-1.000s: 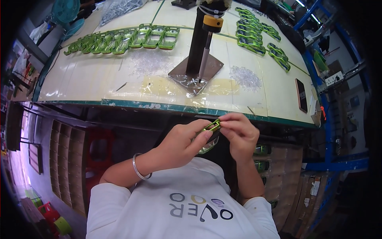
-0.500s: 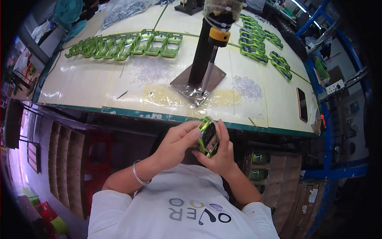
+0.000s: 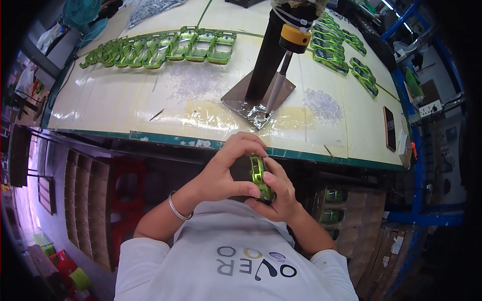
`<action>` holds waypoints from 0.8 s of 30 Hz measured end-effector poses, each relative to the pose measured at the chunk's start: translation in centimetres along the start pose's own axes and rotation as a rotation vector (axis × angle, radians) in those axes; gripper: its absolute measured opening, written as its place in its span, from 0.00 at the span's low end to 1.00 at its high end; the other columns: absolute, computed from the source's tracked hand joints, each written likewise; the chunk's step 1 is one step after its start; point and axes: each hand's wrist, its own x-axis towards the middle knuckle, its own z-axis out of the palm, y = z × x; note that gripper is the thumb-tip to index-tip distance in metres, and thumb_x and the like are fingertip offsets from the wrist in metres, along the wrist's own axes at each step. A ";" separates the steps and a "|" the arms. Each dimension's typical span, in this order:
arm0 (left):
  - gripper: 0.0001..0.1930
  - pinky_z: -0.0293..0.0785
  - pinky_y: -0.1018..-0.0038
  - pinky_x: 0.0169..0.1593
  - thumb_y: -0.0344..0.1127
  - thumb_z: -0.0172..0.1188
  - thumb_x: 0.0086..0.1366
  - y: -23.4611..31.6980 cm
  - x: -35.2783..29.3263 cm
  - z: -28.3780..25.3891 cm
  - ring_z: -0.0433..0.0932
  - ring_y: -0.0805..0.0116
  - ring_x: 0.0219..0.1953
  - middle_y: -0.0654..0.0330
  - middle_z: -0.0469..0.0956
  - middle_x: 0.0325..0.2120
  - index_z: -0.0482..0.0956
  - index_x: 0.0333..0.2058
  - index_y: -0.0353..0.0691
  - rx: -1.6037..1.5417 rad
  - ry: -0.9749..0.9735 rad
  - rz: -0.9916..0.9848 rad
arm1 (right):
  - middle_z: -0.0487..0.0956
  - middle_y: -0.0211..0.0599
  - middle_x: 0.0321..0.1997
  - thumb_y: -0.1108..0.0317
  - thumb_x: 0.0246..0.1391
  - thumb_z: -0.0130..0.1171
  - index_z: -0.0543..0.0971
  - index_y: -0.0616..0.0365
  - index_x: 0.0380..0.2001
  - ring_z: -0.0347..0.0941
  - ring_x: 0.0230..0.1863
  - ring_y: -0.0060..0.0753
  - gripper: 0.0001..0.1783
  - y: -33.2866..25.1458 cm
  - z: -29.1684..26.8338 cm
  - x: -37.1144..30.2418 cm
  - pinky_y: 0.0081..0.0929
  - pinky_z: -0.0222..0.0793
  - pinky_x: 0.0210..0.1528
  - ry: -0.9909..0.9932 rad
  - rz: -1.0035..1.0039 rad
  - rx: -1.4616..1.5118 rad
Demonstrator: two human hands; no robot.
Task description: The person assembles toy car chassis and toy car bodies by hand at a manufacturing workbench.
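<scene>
A: What are the two hands doing?

B: Both grip one green toy car (image 3: pixel 257 174), just below the table edge in the middle of the frame. The left hand (image 3: pixel 223 170) bends like a C, fingers by the car's top and thumb by its low end. The right hand (image 3: pixel 281 193) curls round the other side

A: And the arms?

B: Both elbows bend outward, and a silver bangle (image 3: pixel 174 207) sits on the left wrist

A: What's on the table (image 3: pixel 110 105)?

B: Green car shells (image 3: pixel 153 55) line the upper left, more cars (image 3: pixel 329 50) the upper right. Clear bits (image 3: pixel 196 83) lie left of a black post (image 3: pixel 262 62), and a phone (image 3: pixel 389 128) lies far right

A: And the room?

B: A fan (image 3: pixel 82 11) stands top left, a red stool (image 3: pixel 128 188) lower left, blue bars (image 3: pixel 427 217) at right
</scene>
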 end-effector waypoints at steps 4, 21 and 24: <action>0.42 0.57 0.77 0.47 0.55 0.69 0.32 -1.1 -0.3 1.2 0.64 0.72 0.42 0.58 0.62 0.42 0.62 0.44 0.39 -0.491 0.041 -0.283 | 0.59 0.60 0.51 0.67 0.40 0.56 0.49 0.48 0.55 0.67 0.43 0.47 0.39 -1.5 0.9 -0.8 0.35 0.71 0.37 0.260 0.604 1.054; 0.53 0.59 0.74 0.49 0.31 0.70 0.32 0.5 2.6 1.4 0.63 0.70 0.45 0.57 0.62 0.43 0.42 0.54 0.39 -0.668 0.117 -0.355 | 0.66 0.47 0.46 0.50 0.51 0.36 0.58 0.63 0.50 0.66 0.37 0.37 0.30 -0.6 -0.4 4.3 0.30 0.65 0.41 0.401 0.834 1.614; 0.52 0.60 0.75 0.49 0.31 0.70 0.32 0.9 2.8 1.3 0.63 0.71 0.43 0.58 0.62 0.42 0.42 0.54 0.39 -0.655 0.106 -0.357 | 0.69 0.51 0.40 0.49 0.53 0.30 0.61 0.69 0.47 0.68 0.36 0.41 0.31 -1.2 -0.5 4.9 0.32 0.68 0.36 0.475 0.815 1.695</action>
